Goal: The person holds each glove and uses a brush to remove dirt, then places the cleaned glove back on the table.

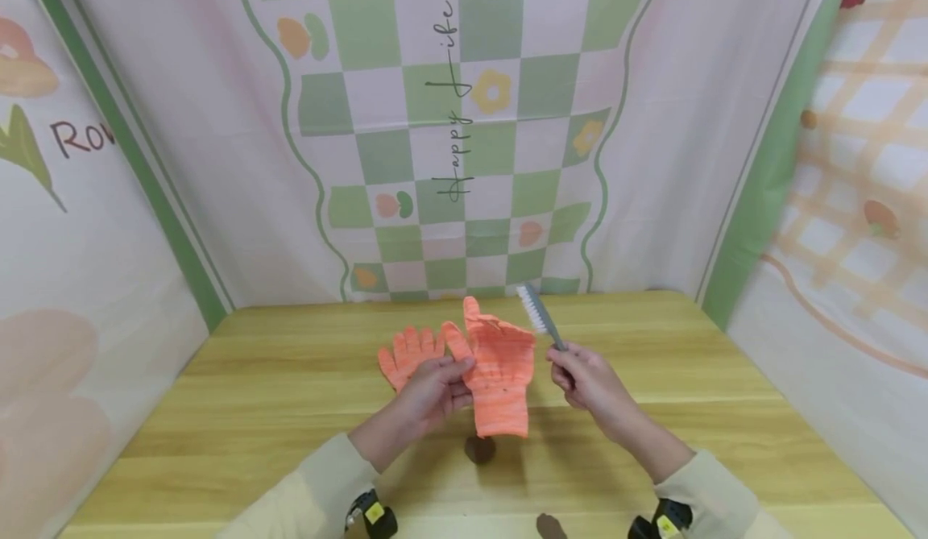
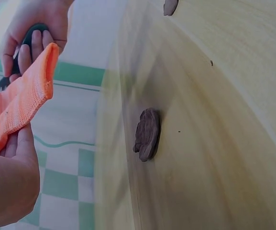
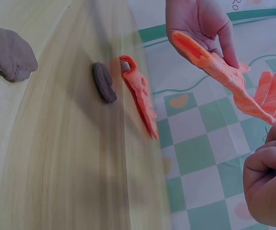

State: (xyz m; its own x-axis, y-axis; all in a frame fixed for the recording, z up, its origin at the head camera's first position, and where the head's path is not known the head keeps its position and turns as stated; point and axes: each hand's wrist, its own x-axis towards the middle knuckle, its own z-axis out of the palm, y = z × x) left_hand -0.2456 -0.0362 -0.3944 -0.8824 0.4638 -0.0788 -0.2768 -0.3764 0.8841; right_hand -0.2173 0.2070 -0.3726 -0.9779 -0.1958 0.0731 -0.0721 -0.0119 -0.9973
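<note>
An orange knitted glove (image 1: 502, 378) is held up off the table by my left hand (image 1: 429, 398), with the thumb over its near side. Its cuff opening shows in the left wrist view. My right hand (image 1: 590, 382) grips the handle of a grey brush (image 1: 547, 323) with white bristles, just right of the glove. Brush and glove look apart in the head view. A second orange glove (image 1: 409, 352) lies on the table behind my left hand, which partly covers it. In the right wrist view, my right fingers (image 3: 271, 163) are curled and the brush is mostly hidden.
Below the held glove, a flat dark brown lump (image 1: 480, 449) lies on the wooden table (image 1: 275, 410). Another brown piece (image 1: 549, 526) is at the near edge of view. A green-and-white checked cloth (image 1: 486, 152) hangs behind the table, with printed cloths at both sides.
</note>
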